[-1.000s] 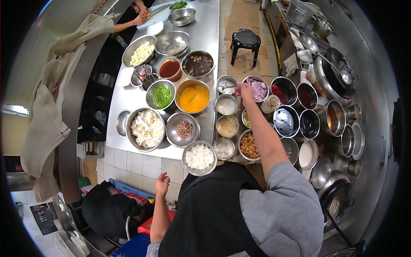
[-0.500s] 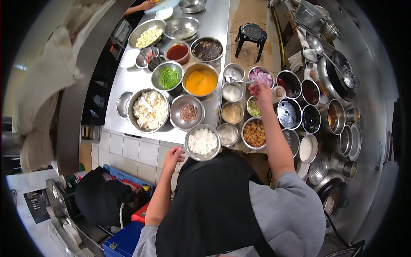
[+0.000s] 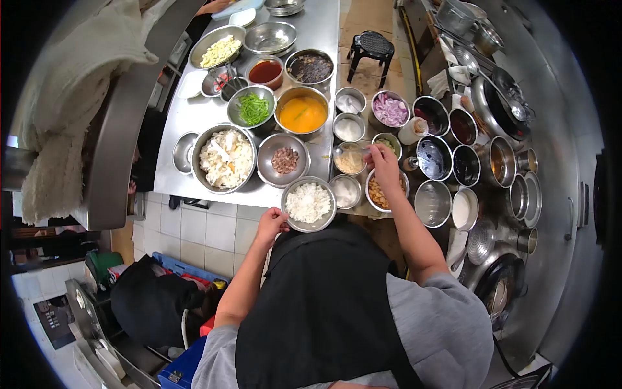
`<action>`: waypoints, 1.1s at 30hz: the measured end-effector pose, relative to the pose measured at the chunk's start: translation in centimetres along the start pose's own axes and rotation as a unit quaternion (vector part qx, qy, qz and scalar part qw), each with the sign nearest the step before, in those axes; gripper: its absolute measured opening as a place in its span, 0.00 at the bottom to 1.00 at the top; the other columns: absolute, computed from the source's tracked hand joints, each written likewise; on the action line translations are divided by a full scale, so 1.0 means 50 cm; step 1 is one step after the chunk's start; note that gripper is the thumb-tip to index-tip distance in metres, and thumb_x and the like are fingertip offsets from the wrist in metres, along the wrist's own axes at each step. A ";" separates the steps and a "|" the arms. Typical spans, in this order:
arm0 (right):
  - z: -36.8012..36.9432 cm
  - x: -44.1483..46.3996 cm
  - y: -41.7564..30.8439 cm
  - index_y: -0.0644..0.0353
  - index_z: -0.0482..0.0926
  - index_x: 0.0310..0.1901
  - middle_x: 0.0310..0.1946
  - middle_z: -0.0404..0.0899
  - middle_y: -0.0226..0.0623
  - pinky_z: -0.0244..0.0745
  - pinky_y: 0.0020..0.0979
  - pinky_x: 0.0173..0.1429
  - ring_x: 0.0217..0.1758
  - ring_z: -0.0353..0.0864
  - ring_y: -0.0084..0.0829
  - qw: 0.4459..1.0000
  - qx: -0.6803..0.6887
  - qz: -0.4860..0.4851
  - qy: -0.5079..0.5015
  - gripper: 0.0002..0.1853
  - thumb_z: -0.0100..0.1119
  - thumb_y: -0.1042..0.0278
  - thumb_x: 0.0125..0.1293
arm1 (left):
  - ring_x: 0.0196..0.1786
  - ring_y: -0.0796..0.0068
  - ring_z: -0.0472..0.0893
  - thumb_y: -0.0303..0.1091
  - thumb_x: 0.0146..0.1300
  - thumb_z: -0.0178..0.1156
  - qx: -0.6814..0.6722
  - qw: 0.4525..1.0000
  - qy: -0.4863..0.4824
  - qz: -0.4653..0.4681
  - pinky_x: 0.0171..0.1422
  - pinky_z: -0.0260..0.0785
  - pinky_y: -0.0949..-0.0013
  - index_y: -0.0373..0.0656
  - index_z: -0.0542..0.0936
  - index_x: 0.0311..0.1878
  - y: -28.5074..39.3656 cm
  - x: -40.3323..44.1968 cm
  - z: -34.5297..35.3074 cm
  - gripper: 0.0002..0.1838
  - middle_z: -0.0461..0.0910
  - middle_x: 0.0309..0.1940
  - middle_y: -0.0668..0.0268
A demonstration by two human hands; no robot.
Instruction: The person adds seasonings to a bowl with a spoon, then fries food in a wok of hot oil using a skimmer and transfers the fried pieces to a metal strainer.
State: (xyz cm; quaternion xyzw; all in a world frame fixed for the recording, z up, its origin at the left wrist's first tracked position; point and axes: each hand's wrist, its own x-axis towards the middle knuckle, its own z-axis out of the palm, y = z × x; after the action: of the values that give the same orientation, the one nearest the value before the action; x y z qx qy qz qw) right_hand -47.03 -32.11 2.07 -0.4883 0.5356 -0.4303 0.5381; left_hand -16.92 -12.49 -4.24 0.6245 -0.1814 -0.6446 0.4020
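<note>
1. The left hand is placed at the near left side of a steel bowl of white rice; its fingers are bent narrowly against the rim; whether the rim is actually pinched cannot be told.
2. By the right hand a spoon is held, its handle gripped between closed fingertips; the spoon is directed leftward over a container of pale yellowish grains; whether the grains are touched cannot be told.
3. The rice bowl is positioned at the table's near edge, just in front of the black apron; how it is supported from below cannot be made out.
4. Beside the grains, a container of white contents is seen on the near side; a pot of browned cubes is partly covered by the right forearm; a container of chopped greens is partly hidden behind the right hand.
5. On the steel table, a bowl of small brownish pieces is set beyond the rice; a large bowl of white pieces is placed to its left; a pot of orange liquid is stood farther back.
</note>
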 end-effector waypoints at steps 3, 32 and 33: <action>-0.003 0.073 0.063 0.62 0.78 0.42 0.28 0.79 0.32 0.70 0.19 0.30 0.27 0.76 0.18 0.997 -0.008 -0.020 0.077 0.12 0.49 0.63 0.69 | 0.23 0.80 0.76 0.29 0.61 0.59 -0.017 1.000 0.003 -0.006 0.28 0.73 0.75 0.43 0.69 0.30 -0.005 0.006 0.004 0.08 0.74 0.23 0.68; 0.001 0.226 0.144 0.60 0.76 0.38 0.23 0.78 0.32 0.73 0.24 0.28 0.24 0.78 0.24 0.997 0.026 0.056 0.052 0.11 0.48 0.62 0.69 | 0.29 0.72 0.80 0.43 0.66 0.54 -0.044 0.996 0.077 -0.005 0.34 0.74 0.70 0.41 0.71 0.40 -0.027 -0.005 -0.045 0.13 0.78 0.34 0.63; -0.005 0.225 0.145 0.60 0.76 0.38 0.23 0.78 0.32 0.73 0.24 0.28 0.24 0.78 0.24 0.997 0.025 0.056 0.053 0.11 0.48 0.62 0.69 | 0.29 0.73 0.79 0.41 0.66 0.54 -0.038 0.996 0.080 -0.004 0.34 0.74 0.70 0.41 0.71 0.40 -0.025 -0.006 -0.048 0.12 0.78 0.34 0.63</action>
State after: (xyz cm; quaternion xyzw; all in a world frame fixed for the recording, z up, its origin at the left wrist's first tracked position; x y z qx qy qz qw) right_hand -47.11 -42.13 -6.81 -0.4204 0.5786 -0.4383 0.5444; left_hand -15.05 -10.89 -5.33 0.6591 -0.1215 -0.6007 0.4358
